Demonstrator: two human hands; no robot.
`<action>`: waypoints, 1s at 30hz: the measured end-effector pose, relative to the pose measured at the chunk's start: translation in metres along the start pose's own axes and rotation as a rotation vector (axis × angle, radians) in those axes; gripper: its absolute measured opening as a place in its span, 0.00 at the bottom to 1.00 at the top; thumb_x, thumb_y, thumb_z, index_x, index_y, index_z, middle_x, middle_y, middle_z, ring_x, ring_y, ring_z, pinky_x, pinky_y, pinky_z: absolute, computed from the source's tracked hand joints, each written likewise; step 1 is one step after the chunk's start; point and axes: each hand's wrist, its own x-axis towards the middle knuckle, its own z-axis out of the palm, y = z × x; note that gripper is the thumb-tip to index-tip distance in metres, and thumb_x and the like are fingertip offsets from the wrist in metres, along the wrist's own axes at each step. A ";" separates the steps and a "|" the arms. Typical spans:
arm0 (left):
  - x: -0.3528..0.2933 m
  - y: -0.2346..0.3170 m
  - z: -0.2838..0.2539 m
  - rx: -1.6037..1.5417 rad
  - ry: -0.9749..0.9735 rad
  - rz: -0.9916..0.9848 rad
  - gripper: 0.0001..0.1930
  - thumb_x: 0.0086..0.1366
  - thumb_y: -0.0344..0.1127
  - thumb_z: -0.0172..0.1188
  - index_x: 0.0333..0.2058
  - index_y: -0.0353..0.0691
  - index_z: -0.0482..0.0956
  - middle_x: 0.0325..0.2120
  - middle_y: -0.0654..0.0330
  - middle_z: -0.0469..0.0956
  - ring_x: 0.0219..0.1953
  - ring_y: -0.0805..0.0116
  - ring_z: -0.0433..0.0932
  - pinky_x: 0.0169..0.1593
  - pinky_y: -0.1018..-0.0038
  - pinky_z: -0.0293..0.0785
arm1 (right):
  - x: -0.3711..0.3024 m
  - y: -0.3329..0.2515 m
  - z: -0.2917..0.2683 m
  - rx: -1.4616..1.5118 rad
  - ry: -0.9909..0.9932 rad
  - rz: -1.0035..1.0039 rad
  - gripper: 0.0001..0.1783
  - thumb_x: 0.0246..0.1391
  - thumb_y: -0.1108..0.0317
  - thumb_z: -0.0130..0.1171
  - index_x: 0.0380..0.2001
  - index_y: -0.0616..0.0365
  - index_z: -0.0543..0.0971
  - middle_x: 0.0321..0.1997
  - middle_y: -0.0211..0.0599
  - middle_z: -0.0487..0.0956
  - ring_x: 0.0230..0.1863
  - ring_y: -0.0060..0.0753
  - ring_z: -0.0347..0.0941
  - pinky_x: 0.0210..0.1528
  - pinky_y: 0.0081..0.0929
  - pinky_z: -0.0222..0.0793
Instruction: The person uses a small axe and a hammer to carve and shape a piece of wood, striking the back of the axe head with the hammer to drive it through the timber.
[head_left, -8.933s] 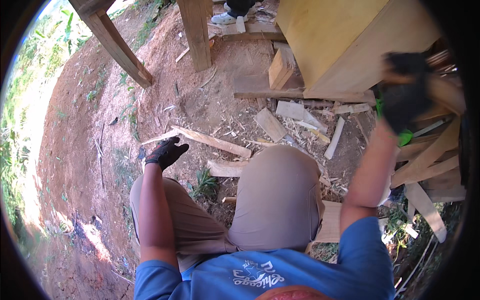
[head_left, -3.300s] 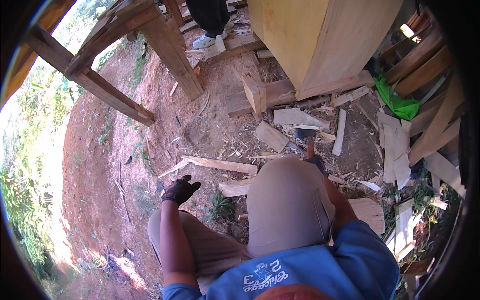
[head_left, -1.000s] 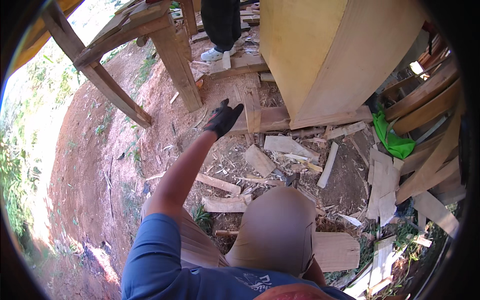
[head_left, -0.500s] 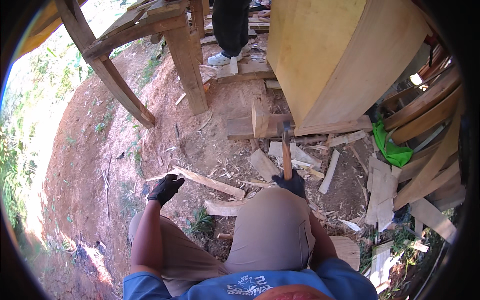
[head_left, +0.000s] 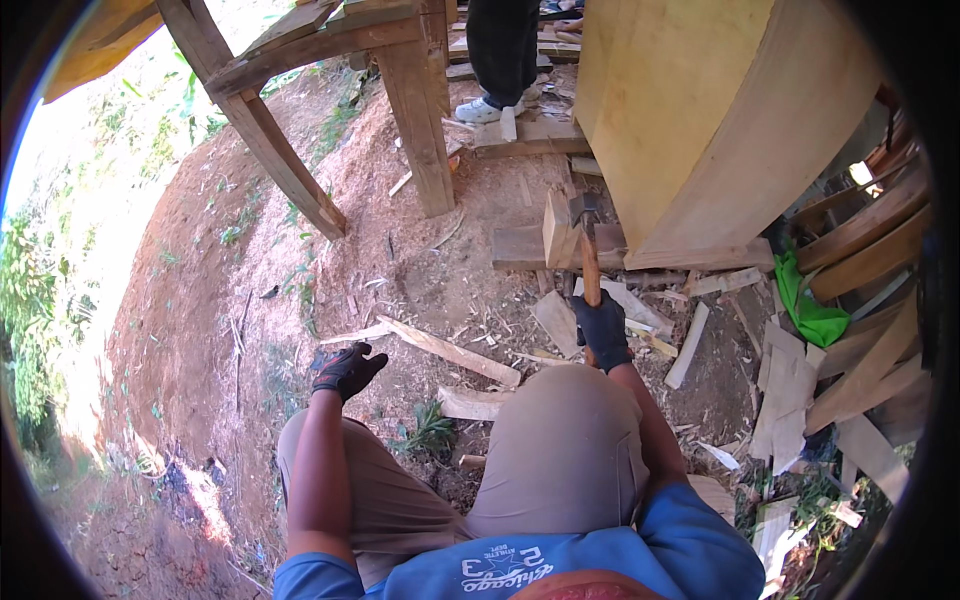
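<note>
Gripping a wooden-handled striking tool, the right hand could slip, toppling the far wood block; the left hand is half-open, empty.

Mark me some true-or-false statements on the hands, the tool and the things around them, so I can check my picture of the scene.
1. The right hand grips a wooden-handled tool. True.
2. The left hand is holding a second tool. False: it is empty.
3. Both hands wear dark gloves. True.
4. The green sheet lies to the left of the left hand. False: it lies far to the right, beyond the right hand.
5. Another person's light shoes show near the top of the picture. True.
6. The tool's head points back toward the wearer's knee. False: it points away from the knee.
</note>
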 end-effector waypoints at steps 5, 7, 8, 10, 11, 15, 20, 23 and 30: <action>0.014 0.003 0.002 0.073 -0.045 0.033 0.42 0.67 0.72 0.55 0.68 0.44 0.73 0.67 0.49 0.73 0.71 0.49 0.69 0.72 0.59 0.64 | -0.004 -0.036 -0.012 -0.046 0.035 -0.129 0.20 0.59 0.54 0.68 0.34 0.62 0.79 0.19 0.30 0.77 0.16 0.22 0.74 0.20 0.30 0.71; 0.009 0.014 0.001 0.138 -0.083 0.025 0.44 0.67 0.73 0.53 0.68 0.44 0.73 0.68 0.49 0.72 0.71 0.49 0.69 0.73 0.59 0.64 | -0.015 -0.083 -0.033 0.050 0.090 -0.256 0.18 0.60 0.56 0.69 0.35 0.62 0.79 0.19 0.29 0.78 0.17 0.20 0.73 0.20 0.29 0.70; 0.006 0.018 -0.003 0.174 -0.104 0.018 0.44 0.67 0.74 0.52 0.68 0.44 0.72 0.68 0.49 0.72 0.71 0.49 0.68 0.73 0.59 0.64 | -0.020 -0.116 -0.045 0.150 0.107 -0.325 0.17 0.60 0.57 0.70 0.35 0.62 0.80 0.20 0.27 0.78 0.17 0.19 0.73 0.20 0.28 0.69; 0.006 0.000 0.002 0.242 -0.138 0.042 0.45 0.67 0.76 0.50 0.70 0.46 0.70 0.68 0.51 0.73 0.71 0.50 0.69 0.73 0.59 0.64 | -0.029 -0.188 -0.066 0.150 0.236 -0.581 0.12 0.61 0.62 0.72 0.33 0.57 0.82 0.21 0.23 0.77 0.21 0.15 0.71 0.24 0.24 0.67; -0.004 0.000 0.002 0.127 -0.123 0.044 0.44 0.68 0.74 0.52 0.69 0.43 0.71 0.63 0.48 0.77 0.68 0.48 0.73 0.71 0.59 0.67 | -0.046 -0.231 -0.074 0.221 0.250 -0.645 0.10 0.61 0.63 0.71 0.31 0.56 0.82 0.22 0.23 0.77 0.23 0.15 0.73 0.27 0.23 0.68; -0.018 0.024 -0.009 0.033 -0.078 0.094 0.45 0.68 0.71 0.55 0.69 0.40 0.69 0.57 0.46 0.82 0.64 0.48 0.76 0.68 0.60 0.70 | -0.066 -0.277 -0.104 0.380 0.231 -0.904 0.12 0.68 0.64 0.63 0.30 0.54 0.76 0.27 0.28 0.78 0.27 0.22 0.76 0.33 0.29 0.72; -0.027 0.021 -0.016 0.010 -0.129 0.041 0.42 0.70 0.69 0.54 0.71 0.44 0.68 0.65 0.47 0.76 0.69 0.48 0.71 0.72 0.59 0.64 | 0.014 0.010 -0.012 0.053 0.190 -0.140 0.12 0.61 0.62 0.66 0.32 0.61 0.80 0.23 0.37 0.80 0.23 0.32 0.79 0.31 0.37 0.76; -0.019 -0.014 -0.008 0.081 -0.110 0.072 0.43 0.69 0.70 0.53 0.70 0.42 0.69 0.63 0.45 0.77 0.68 0.46 0.73 0.71 0.58 0.66 | 0.028 0.111 0.036 -0.358 0.189 -0.128 0.17 0.56 0.56 0.66 0.28 0.61 0.83 0.15 0.39 0.78 0.15 0.36 0.77 0.22 0.38 0.73; -0.024 -0.034 -0.009 0.044 -0.085 0.050 0.44 0.69 0.70 0.55 0.69 0.39 0.70 0.62 0.45 0.77 0.67 0.47 0.74 0.70 0.59 0.68 | 0.023 0.071 0.040 -0.100 0.051 0.088 0.16 0.57 0.58 0.66 0.23 0.58 0.78 0.14 0.32 0.74 0.12 0.31 0.72 0.17 0.35 0.70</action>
